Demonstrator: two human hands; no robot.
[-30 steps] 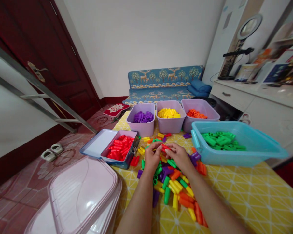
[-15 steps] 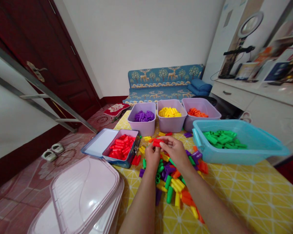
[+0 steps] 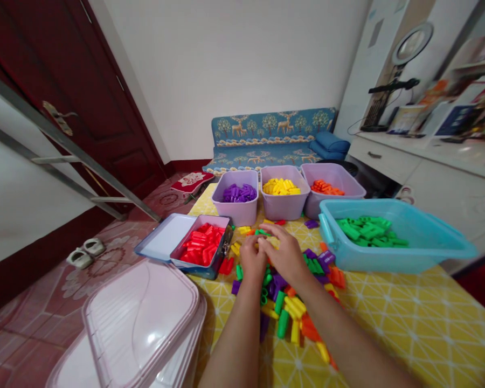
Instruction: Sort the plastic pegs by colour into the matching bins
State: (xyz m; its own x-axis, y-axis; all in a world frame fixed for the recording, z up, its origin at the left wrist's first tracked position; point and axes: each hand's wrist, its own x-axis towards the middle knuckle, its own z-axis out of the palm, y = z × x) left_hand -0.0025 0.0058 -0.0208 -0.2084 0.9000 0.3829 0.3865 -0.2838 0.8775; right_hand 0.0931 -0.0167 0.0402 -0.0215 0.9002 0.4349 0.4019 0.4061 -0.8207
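Observation:
My left hand (image 3: 252, 258) is closed, its fingers curled, over the back part of a mixed pile of plastic pieces (image 3: 293, 307). Whatever it holds is hidden. My right hand (image 3: 285, 253) meets it from the right, thumb at the left hand's fingertips and the other fingers stretched out, apart from the thumb. Just past these fingers a green piece (image 3: 262, 232) shows; whether it is touched I cannot tell. Left of the hands, red pieces (image 3: 203, 243) fill an open tin case (image 3: 218, 264), and a few loose red pieces (image 3: 227, 265) lie beside it.
Lilac bins hold purple pieces (image 3: 240, 193), yellow pieces (image 3: 282, 187) and orange pieces (image 3: 326, 187). A blue tub (image 3: 392, 260) with green pieces (image 3: 369, 231) stands at right. Stacked lids (image 3: 141, 318) lie at front left. A ladder (image 3: 76, 151) leans beyond them.
The red piece that was between my fingertips no longer shows. My right fingers have stretched out further over the left hand, and a green piece has come into sight beyond them.

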